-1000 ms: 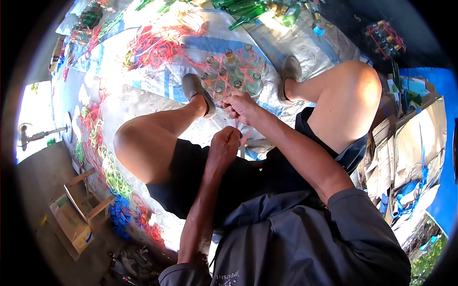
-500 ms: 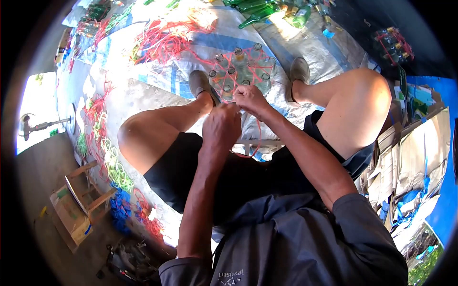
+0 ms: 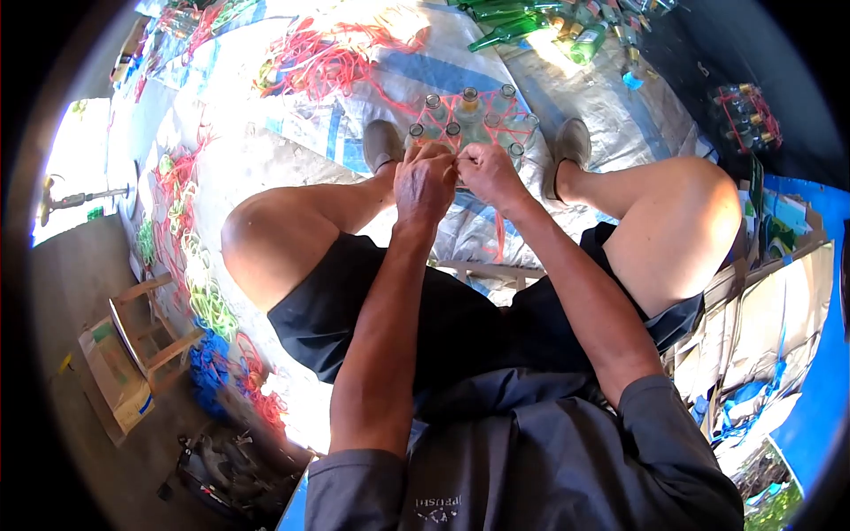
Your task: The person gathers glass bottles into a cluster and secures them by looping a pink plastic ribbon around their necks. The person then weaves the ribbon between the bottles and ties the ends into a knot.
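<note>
Between my feet stands a bundle of clear glass bottles (image 3: 467,110), upright and laced together with pink-red plastic twine (image 3: 499,237). My left hand (image 3: 423,184) is closed in a pinch at the near side of the bundle, its back hiding part of the nearest bottles. Close beside it, my right hand (image 3: 491,177) pinches too, thumb and forefinger pressed together on the twine. A short length of this twine hangs below my right wrist. The fingertips of both hands almost meet, and the exact crossing of the strands there is hidden.
A tangled heap of red twine (image 3: 332,57) lies beyond my left foot. Green bottles (image 3: 509,31) lie at the far side. Another tied bottle bundle (image 3: 748,118) is at the right. Folded cardboard (image 3: 761,310) is stacked right; a wooden stool (image 3: 150,341) lies left.
My hands have come level, with the left moved up and forward to the bundle's near edge. The view has shifted slightly, and the twine's loose end hangs shorter below my right hand.
</note>
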### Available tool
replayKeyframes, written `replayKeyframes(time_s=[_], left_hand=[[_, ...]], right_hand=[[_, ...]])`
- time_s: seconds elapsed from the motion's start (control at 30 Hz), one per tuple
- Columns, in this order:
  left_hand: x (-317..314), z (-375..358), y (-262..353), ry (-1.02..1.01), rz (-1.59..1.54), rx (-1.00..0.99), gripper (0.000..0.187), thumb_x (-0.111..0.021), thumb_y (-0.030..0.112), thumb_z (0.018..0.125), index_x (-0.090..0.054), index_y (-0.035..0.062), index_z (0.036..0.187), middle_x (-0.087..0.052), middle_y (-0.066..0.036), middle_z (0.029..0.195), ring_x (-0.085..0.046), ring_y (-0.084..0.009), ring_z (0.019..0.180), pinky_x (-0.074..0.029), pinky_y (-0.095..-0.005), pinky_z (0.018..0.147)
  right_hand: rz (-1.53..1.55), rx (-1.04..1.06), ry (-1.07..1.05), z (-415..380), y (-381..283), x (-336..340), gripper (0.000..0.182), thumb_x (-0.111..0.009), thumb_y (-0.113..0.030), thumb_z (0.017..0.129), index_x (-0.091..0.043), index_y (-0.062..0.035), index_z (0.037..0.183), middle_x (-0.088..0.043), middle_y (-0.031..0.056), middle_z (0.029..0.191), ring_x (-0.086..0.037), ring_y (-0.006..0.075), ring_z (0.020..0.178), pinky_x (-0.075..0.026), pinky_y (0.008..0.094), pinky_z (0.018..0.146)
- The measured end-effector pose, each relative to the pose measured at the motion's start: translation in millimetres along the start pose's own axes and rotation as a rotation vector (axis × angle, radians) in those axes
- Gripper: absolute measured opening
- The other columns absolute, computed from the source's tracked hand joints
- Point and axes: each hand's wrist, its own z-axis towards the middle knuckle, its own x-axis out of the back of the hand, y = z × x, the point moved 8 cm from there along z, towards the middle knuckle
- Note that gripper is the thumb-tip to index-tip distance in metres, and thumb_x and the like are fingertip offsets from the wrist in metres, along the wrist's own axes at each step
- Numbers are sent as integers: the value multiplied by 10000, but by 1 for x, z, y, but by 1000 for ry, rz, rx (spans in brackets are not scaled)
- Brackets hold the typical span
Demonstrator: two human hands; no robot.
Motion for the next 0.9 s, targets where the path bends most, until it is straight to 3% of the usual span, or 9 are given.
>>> replayKeyframes(time_s=[0.07,0.1,0.33,0.43,0.67,0.87,0.9], left_hand=[[2,4,-2,-3,-36,-13,130,-753,122,815,-797,97,935,-747,-42,1051,-663,-319,1011,-536,-420,862],[3,4,-3,7,-48,-3,124,-750,122,818,-797,97,931,-748,-44,1045,-665,-317,1007,-538,-420,857],[-1,7,-10,27,-106,70,126,-707,195,857,-795,105,857,-755,-48,983,-670,-303,1042,-549,-429,874],[-4,8,-12,56,-120,83,121,-699,174,845,-796,102,854,-758,-56,969,-671,-308,1036,-554,-426,869],[-3,11,-17,55,-130,155,128,-686,156,826,-794,92,850,-772,-53,957,-680,-308,1016,-557,-420,870],[-3,12,-19,62,-136,169,141,-676,164,827,-796,93,849,-778,-56,946,-686,-312,1004,-558,-425,872],[-6,12,-21,60,-146,169,141,-676,164,826,-795,91,847,-777,-62,936,-688,-316,1000,-557,-428,873]], right_hand=[[53,-51,-18,7,8,1,221,-625,-156,874,-680,49,816,-657,191,692,-636,205,627,-529,401,650],[63,-51,-24,9,10,2,227,-650,-164,873,-674,52,808,-622,131,648,-568,132,628,-514,377,627],[208,-292,-108,8,7,11,236,-653,-185,900,-706,15,785,-636,43,661,-555,87,577,-447,298,513],[236,-342,-146,6,0,17,237,-680,-228,937,-658,-60,771,-543,-38,647,-461,38,503,-317,241,421],[-173,-360,-342,0,-6,32,185,-652,-214,914,-671,-50,830,-611,1,666,-538,73,530,-404,245,427],[-101,-341,-432,-6,-23,35,207,-672,-238,909,-717,-37,886,-672,9,737,-628,100,659,-533,298,559],[-39,-338,-417,-5,-24,34,192,-683,-230,910,-711,-41,890,-652,-2,737,-607,86,662,-518,282,560]])
